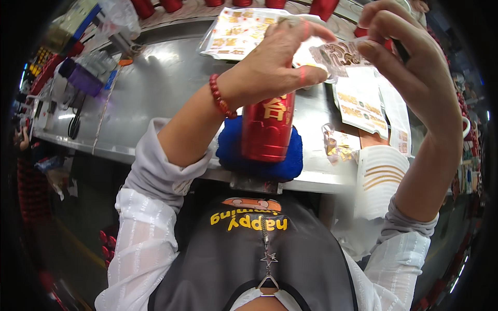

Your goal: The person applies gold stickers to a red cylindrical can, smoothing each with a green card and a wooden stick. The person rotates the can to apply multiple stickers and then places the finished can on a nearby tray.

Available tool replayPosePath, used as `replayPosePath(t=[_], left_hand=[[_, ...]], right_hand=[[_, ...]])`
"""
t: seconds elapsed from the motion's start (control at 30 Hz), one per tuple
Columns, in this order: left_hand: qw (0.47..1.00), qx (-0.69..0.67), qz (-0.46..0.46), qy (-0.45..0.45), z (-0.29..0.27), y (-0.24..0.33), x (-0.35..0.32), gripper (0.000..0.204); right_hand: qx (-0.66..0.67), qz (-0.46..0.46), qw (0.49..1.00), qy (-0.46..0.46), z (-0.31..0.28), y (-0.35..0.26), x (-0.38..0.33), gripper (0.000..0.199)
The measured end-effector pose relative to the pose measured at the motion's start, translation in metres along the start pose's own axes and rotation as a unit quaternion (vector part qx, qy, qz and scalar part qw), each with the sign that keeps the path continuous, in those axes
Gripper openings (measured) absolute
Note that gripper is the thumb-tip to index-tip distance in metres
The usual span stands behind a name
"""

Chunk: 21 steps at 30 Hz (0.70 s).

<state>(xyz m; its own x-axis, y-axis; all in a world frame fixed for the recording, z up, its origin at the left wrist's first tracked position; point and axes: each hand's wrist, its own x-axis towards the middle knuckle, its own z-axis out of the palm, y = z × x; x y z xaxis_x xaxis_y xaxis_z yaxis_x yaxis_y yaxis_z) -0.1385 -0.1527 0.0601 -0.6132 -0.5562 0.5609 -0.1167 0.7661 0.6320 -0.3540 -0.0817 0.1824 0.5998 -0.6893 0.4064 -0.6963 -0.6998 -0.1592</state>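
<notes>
Brushed steel forms the bench (pixel 155 98) before you, dull grey with soft glare patches and a rolled front edge. On that edge sits a blue pad (pixel 236 150) of nubbly, towel-like cloth, and a red metal cylinder (pixel 267 132) rests on it, glossy, smooth-sided, with gold lettering on its wall; the upper end is hidden behind your left hand.

Your left hand (pixel 277 59) is raised over the cylinder, fingers curled, thumb and forefinger pinching the left edge of a small transfer decal (pixel 345 52), a thin, clear film carrying a gold ornamental print. A string of round red beads (pixel 220 96) circles that wrist. Your right hand (pixel 410 57) grips the decal's right edge, fingers bent over it from above, thumb underneath; the film is stretched between both hands, above the cylinder and not touching it as far as can be told.

Flat sheets of gold decals (pixel 238 31) lie at the far side of the bench, glossy and rectangular. More sheets (pixel 360 103) lie under your right hand. A crumpled scrap of clear film (pixel 337 145) sits just right of the pad. A white backing sheet with curved gold stripes (pixel 378 179) hangs over the front edge. More red cylinders (pixel 171 5) stand in a row along the back. A purple-and-clear tool (pixel 83 78) lies at far left, blurred.
</notes>
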Motion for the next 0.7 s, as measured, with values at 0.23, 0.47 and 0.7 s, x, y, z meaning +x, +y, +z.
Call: replayPosePath(t=[0.23, 0.47, 0.7], left_hand=[[0.949, -0.251, -0.141, -0.130, -0.043, 0.028, -0.083, 0.016], [0.877, -0.317, -0.347, -0.104, -0.030, 0.016, -0.126, 0.019], [0.902, -0.277, -0.323, -0.070, -0.022, 0.012, -0.126, 0.019]], right_hand=[[0.144, 0.097, 0.982, 0.068, 0.049, -0.047, -0.050, 0.019], [0.274, 0.276, 0.911, 0.133, 0.151, -0.049, -0.107, 0.022], [0.274, 0.289, 0.907, 0.137, 0.170, -0.042, -0.117, 0.022]])
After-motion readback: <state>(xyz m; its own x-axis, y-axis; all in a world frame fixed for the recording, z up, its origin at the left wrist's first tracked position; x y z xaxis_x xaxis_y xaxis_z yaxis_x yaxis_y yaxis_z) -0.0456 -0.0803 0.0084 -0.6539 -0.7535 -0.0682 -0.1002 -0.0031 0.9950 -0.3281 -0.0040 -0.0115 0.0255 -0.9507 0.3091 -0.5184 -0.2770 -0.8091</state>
